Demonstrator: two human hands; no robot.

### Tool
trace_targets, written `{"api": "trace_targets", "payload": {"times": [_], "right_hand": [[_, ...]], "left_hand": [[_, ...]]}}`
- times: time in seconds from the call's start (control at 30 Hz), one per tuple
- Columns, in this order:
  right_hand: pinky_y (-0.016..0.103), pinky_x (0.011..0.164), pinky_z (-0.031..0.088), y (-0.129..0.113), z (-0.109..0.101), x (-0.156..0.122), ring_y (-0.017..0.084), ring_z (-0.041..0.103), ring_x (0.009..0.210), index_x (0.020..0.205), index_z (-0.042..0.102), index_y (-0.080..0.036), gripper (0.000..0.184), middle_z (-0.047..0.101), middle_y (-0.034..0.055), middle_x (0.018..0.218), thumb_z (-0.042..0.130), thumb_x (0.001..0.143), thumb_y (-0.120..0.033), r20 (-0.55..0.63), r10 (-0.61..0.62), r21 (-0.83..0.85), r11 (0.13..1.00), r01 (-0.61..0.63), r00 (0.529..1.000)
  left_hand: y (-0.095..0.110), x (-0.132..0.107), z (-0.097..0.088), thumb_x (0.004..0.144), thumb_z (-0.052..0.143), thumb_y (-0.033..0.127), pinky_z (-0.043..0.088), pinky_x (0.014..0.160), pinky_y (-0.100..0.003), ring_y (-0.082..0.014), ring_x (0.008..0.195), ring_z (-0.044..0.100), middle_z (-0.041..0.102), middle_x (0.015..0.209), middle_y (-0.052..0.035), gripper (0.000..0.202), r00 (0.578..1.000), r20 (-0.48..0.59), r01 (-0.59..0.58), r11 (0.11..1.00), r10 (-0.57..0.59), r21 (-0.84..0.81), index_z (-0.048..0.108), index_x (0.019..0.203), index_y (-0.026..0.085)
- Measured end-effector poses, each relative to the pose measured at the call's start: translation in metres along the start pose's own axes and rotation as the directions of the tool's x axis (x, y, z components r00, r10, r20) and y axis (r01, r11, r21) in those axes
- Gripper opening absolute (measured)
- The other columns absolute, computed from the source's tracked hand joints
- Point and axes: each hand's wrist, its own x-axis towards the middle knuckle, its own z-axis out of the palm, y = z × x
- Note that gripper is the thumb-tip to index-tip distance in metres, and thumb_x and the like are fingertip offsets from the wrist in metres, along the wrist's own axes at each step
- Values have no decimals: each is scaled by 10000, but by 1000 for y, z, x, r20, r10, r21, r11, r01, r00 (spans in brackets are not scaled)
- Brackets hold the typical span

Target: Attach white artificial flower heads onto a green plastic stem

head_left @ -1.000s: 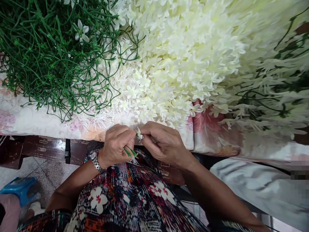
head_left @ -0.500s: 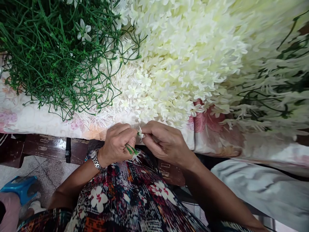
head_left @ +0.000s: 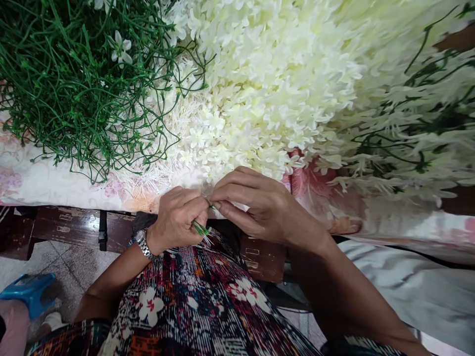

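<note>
My left hand (head_left: 183,216) is closed in a fist around a few green artificial flower stems (head_left: 199,227), whose cut-looking ends stick out below the fingers. Thin white stamens (head_left: 208,240) poke out beside them. A small green stem tip (head_left: 211,205) shows at the left thumb and forefinger. There my right hand (head_left: 256,205) pinches, thumb and fingertips meeting at that tip. Any petal between the fingertips is hidden. Just beyond both hands lies a large heap of loose cream-white fabric blossoms (head_left: 274,94).
A tangle of green plastic stems (head_left: 74,89) covers the left of the flowered tablecloth (head_left: 44,183). White stamens (head_left: 148,173) lie beside it. Assembled white sprays (head_left: 401,143) spread at right. Below left are a blue stool (head_left: 31,291) and part of another person (head_left: 15,321).
A white blossom visible between my fingertips earlier no longer shows; only a green tip does. My right hand has risen slightly and its fingers have straightened. The view has shifted a little.
</note>
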Motion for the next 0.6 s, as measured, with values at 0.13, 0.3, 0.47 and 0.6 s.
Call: {"api": "trace_targets", "payload": {"times": [0.13,0.3,0.47,0.6], "right_hand": [[269,628,412,1,0,0,120,487,686,772,558,-158,136,547,40,694,425,760,-130,42,62,11,998,-62,997],[261,624,406,2,-1,-2,118,479,678,749,560,-164,129,543,34,676,432,765,-159,76,79,6,997,-79,994],[252,631,400,4,-2,0,114,480,673,750,566,-146,119,550,38,673,447,763,-146,93,62,6,998,-63,994],[245,626,391,5,-2,1,109,476,667,746,563,-150,123,549,35,681,443,772,-161,136,63,-2,998,-63,989]], "left_hand": [[0,-1,-1,683,404,102,303,501,-240,-93,498,354,392,490,23,179,999,36,18,1000,-17,-16,468,526,160],[0,1,0,656,422,87,298,492,-241,-91,484,352,399,477,25,166,1000,21,20,999,-19,-38,471,515,160],[0,1,0,629,423,81,281,484,-246,-90,470,321,365,465,31,162,1000,9,25,999,-24,-43,446,491,163],[-1,0,2,620,411,84,263,493,-252,-89,471,297,353,471,32,157,1000,8,2,999,-2,-53,431,486,164]]}}
